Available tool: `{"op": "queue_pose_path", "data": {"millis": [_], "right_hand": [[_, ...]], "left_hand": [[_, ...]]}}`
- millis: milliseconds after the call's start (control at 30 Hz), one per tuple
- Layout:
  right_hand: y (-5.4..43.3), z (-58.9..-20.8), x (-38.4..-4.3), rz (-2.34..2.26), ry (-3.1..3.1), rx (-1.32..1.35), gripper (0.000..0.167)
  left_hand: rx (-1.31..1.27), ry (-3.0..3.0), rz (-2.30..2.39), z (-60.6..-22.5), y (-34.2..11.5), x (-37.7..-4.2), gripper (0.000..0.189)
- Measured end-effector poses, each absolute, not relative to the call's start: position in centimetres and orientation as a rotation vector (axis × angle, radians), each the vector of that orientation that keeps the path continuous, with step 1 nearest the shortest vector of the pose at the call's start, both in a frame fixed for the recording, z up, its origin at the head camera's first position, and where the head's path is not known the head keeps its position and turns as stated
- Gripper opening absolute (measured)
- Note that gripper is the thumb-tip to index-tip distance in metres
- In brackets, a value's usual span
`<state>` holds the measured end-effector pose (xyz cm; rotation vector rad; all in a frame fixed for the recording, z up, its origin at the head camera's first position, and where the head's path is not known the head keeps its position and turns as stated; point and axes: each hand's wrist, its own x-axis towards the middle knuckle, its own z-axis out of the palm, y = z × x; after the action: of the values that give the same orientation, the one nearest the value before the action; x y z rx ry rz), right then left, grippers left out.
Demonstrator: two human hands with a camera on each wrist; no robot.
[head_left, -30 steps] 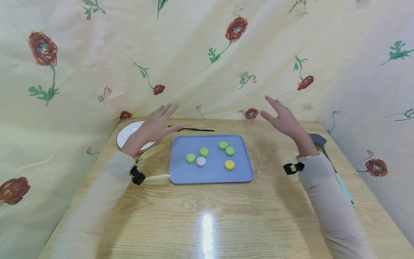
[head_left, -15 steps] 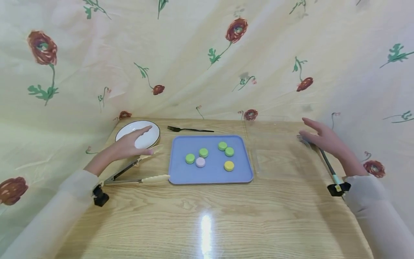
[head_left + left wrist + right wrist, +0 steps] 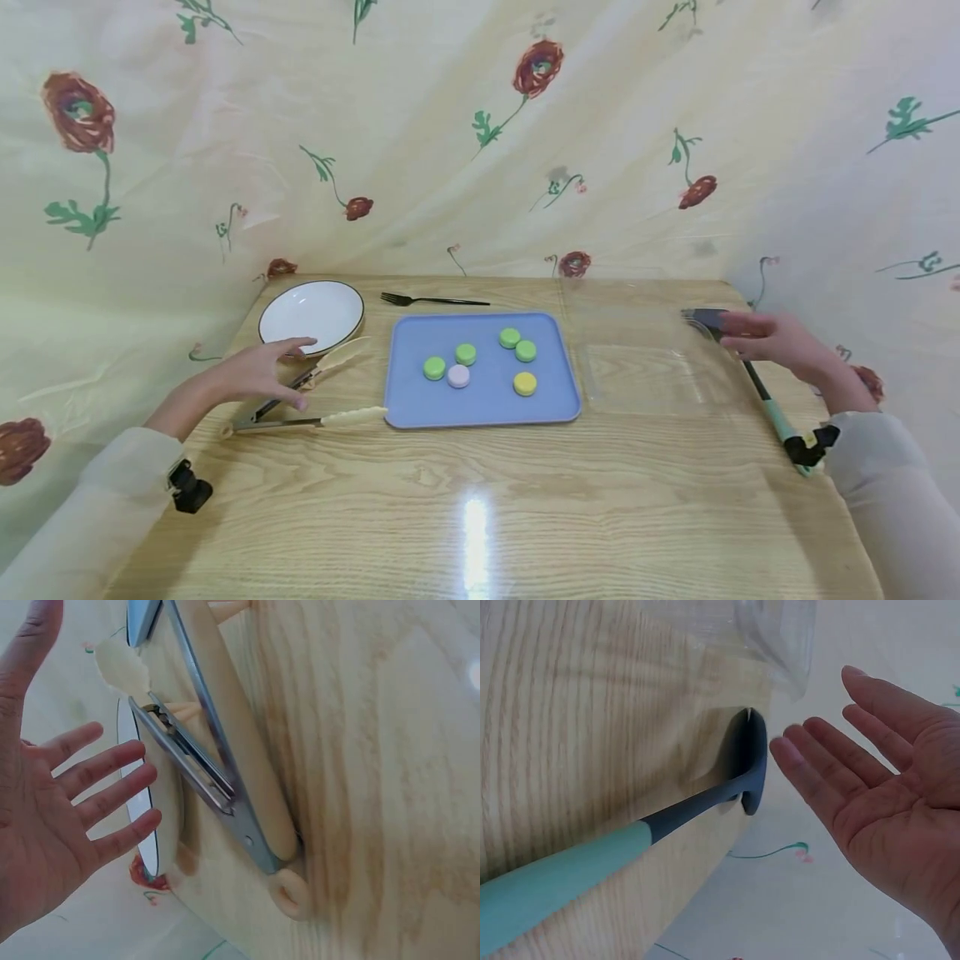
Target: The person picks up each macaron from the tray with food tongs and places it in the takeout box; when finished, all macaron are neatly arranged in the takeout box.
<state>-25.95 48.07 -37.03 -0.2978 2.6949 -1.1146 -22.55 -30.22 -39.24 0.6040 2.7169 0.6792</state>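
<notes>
My left hand (image 3: 243,375), fingers spread, hovers over a pair of tongs (image 3: 244,814) with metal arms and cream tips, spread apart on the table. In the left wrist view its palm and relaxed fingers show with nothing in them. My right hand (image 3: 783,346) hangs above a spatula (image 3: 697,802) with a dark head and a mint-green handle, at the table's right side. Its fingers are loosely straight and hold nothing in the right wrist view. The wrist camera hides part of the green handle in the head view.
A blue tray (image 3: 480,408) in the middle bears several green macarons (image 3: 434,368), a lilac one (image 3: 459,376) and a yellow one (image 3: 525,383). Behind the tongs stands a white bowl (image 3: 311,312); a black fork (image 3: 435,300) lies behind the tray. Right of it stands a clear plastic box (image 3: 645,379).
Both hands have come down and apart from high over the table's back. The left has moved left and nearer to the tongs, the right to the right, over the spatula.
</notes>
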Motion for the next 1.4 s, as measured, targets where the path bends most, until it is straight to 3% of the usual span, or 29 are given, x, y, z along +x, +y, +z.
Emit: {"op": "queue_pose_path", "data": {"millis": [467,700,1000,1400], "right_hand": [[48.7,-38.2,-26.7,-1.197,2.519,-0.161,0.062],[48.7,-38.6,-27.1,-1.206,2.504,-0.136,0.061],[48.9,-38.7,-27.2,-1.260,2.455,-0.147,0.041],[48.6,-38.8,-27.2,-1.255,2.461,-0.102,0.037]], "left_hand": [[0.595,2.579,0.743,-41.1,-30.7,-21.7,0.121],[0.584,2.636,0.705,-41.7,-30.6,-22.0,0.117],[0.579,2.698,0.670,-42.0,-30.3,-22.2,0.114],[0.582,2.810,0.695,-42.5,-30.7,-21.8,0.112]]}}
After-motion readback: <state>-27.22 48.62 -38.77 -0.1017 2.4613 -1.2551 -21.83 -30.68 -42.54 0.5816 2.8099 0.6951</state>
